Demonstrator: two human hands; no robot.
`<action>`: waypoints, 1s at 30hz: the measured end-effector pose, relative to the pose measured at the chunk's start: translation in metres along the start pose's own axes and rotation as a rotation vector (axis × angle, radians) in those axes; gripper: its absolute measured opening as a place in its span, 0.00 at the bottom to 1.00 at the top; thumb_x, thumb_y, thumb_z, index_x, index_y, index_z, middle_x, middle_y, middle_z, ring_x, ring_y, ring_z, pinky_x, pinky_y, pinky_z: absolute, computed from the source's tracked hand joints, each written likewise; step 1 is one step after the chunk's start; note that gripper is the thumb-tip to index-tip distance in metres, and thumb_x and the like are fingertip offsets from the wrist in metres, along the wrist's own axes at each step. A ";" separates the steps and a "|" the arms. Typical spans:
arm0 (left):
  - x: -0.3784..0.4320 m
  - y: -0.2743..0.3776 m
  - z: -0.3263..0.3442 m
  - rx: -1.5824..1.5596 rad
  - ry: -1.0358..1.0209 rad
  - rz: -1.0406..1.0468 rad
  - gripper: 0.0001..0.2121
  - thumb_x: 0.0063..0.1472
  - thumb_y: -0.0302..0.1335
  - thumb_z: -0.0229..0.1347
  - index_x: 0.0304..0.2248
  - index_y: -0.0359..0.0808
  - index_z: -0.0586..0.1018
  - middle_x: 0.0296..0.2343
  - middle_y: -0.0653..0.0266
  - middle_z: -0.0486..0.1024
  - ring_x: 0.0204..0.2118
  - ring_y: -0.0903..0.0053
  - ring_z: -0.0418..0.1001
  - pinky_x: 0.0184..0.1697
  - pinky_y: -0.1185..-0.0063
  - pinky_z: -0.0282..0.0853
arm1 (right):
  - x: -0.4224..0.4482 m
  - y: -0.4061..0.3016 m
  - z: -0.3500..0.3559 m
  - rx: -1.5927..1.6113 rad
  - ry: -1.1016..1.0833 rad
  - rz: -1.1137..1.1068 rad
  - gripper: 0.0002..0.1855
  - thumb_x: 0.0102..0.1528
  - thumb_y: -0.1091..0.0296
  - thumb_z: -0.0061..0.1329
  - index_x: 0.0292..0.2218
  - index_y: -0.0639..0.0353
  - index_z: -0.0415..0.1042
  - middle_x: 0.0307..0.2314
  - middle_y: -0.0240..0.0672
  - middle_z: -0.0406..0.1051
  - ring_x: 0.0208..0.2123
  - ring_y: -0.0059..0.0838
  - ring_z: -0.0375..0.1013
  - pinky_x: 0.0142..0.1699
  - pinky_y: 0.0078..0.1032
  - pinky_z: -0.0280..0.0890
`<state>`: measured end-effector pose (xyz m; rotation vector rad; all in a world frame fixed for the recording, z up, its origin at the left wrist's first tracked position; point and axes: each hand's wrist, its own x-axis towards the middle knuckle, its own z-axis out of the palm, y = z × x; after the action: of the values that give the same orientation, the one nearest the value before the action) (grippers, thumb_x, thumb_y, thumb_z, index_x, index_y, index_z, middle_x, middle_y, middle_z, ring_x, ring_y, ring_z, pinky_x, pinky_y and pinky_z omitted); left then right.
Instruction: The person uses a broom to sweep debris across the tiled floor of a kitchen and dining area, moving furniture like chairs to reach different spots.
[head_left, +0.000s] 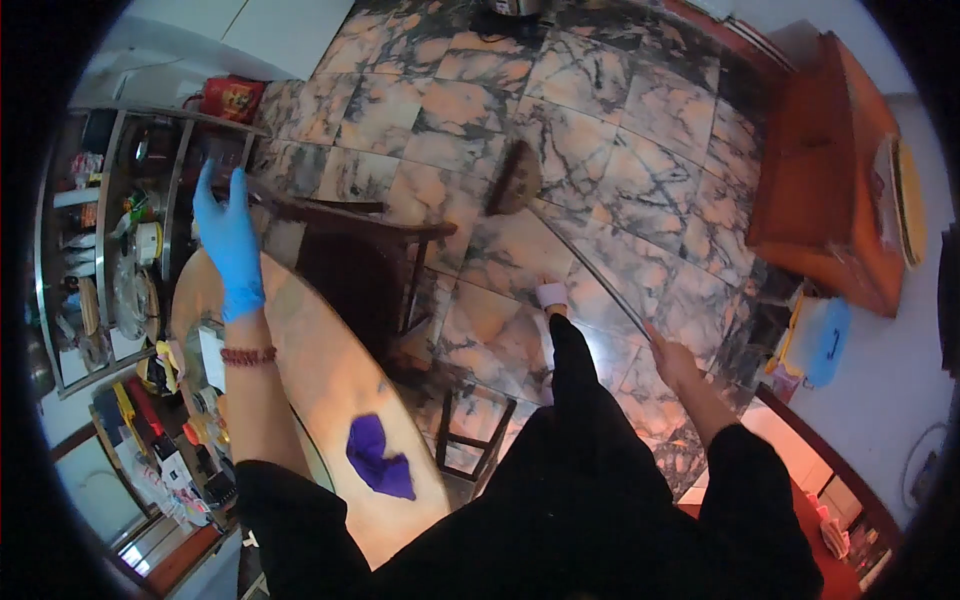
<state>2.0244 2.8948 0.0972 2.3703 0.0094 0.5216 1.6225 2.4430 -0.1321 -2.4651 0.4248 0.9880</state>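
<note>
My left hand, in a blue disposable glove, is raised over the far end of the wooden table, fingers apart and holding nothing. Bare, my right hand grips the end of a long metal handle. At the handle's other end is a dark, slightly blurred head, over the marble-patterned floor tiles; whether it touches them I cannot tell. A crumpled purple cloth lies on the curved wooden table, below and to the right of my left forearm.
A dark wooden chair stands against the table, with a stool frame nearby. Glass-fronted shelves full of goods line the left. On the right are a reddish wooden cabinet and a blue-lidded container. A red bag sits beyond the shelves.
</note>
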 end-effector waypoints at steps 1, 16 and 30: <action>0.026 -0.016 0.010 0.097 0.019 0.004 0.22 0.57 0.35 0.51 0.48 0.31 0.67 0.44 0.53 0.67 0.49 0.66 0.63 0.51 0.75 0.57 | 0.038 -0.020 -0.005 -0.018 0.025 -0.090 0.26 0.57 0.62 0.35 0.56 0.38 0.49 0.20 0.49 0.67 0.25 0.48 0.69 0.31 0.40 0.62; 0.096 -0.108 0.039 0.733 -0.261 0.168 0.14 0.53 0.31 0.52 0.40 0.36 0.74 0.40 0.53 0.69 0.46 0.60 0.63 0.50 0.71 0.59 | 0.316 -0.254 -0.049 -0.284 -0.044 -0.523 0.26 0.51 0.72 0.39 0.52 0.43 0.58 0.26 0.41 0.71 0.29 0.42 0.71 0.32 0.38 0.64; 0.094 -0.118 0.036 0.766 -0.113 0.339 0.13 0.57 0.35 0.47 0.38 0.39 0.75 0.40 0.60 0.71 0.43 0.65 0.68 0.55 0.63 0.49 | -0.027 0.059 -0.084 -0.389 -0.214 0.227 0.32 0.54 0.65 0.37 0.58 0.39 0.42 0.20 0.47 0.70 0.20 0.48 0.69 0.26 0.41 0.63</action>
<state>2.1400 2.9748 0.0319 3.1766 -0.2981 0.6169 1.6258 2.3534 -0.0761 -2.6456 0.4864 1.5391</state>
